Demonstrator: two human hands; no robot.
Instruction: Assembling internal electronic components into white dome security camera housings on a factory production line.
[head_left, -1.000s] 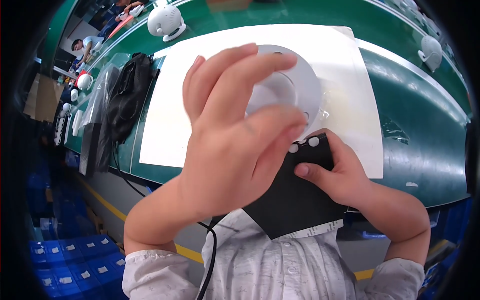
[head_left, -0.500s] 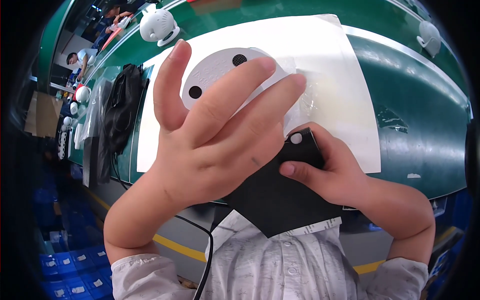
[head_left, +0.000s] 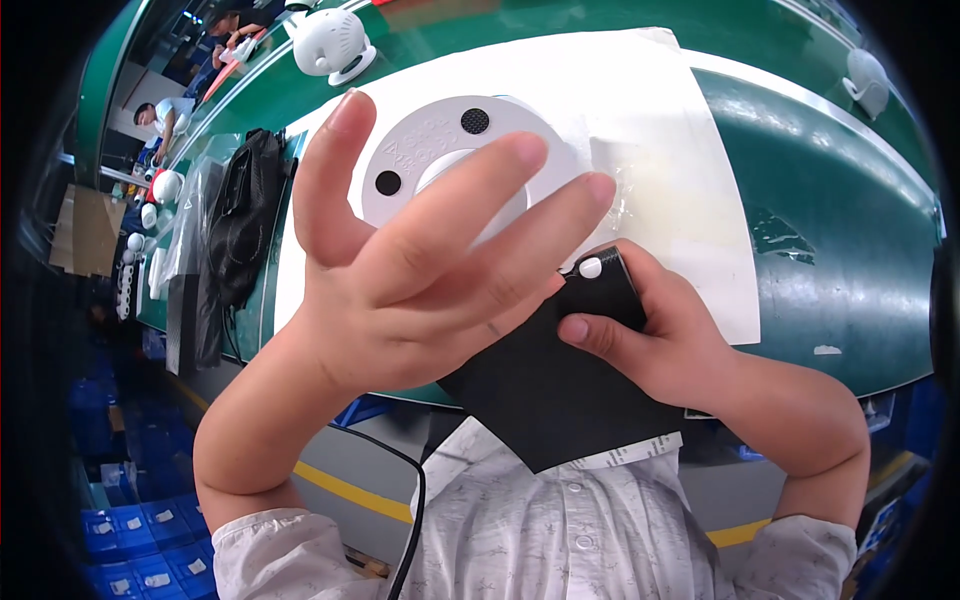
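My left hand (head_left: pixel 410 285) is raised with thumb and two fingers spread apart. Nothing shows between them, and the other fingers are mostly hidden. Beneath it lies a white ring-shaped base (head_left: pixel 417 145), partly covered by my fingers. Two round black pads are on it, an upper pad (head_left: pixel 475 121) and a left pad (head_left: pixel 387 183). My right hand (head_left: pixel 680 335) grips a black sheet of adhesive pads (head_left: pixel 565 395), thumb on top. A round white spot (head_left: pixel 590 267) shows at the sheet's bent upper end, near my left hand's edge.
A white work sheet (head_left: pixel 690 200) covers part of the green table (head_left: pixel 830 210), with clear plastic film near the base. Round white devices stand far left (head_left: pixel 335 45) and far right (head_left: pixel 866 80). A black bag (head_left: pixel 245 215) lies left. Two people sit farther off at upper left.
My left hand has shifted slightly left and down, uncovering more of the ring-shaped base. The far-left white device has moved a little to the right. My right hand stays nearly still.
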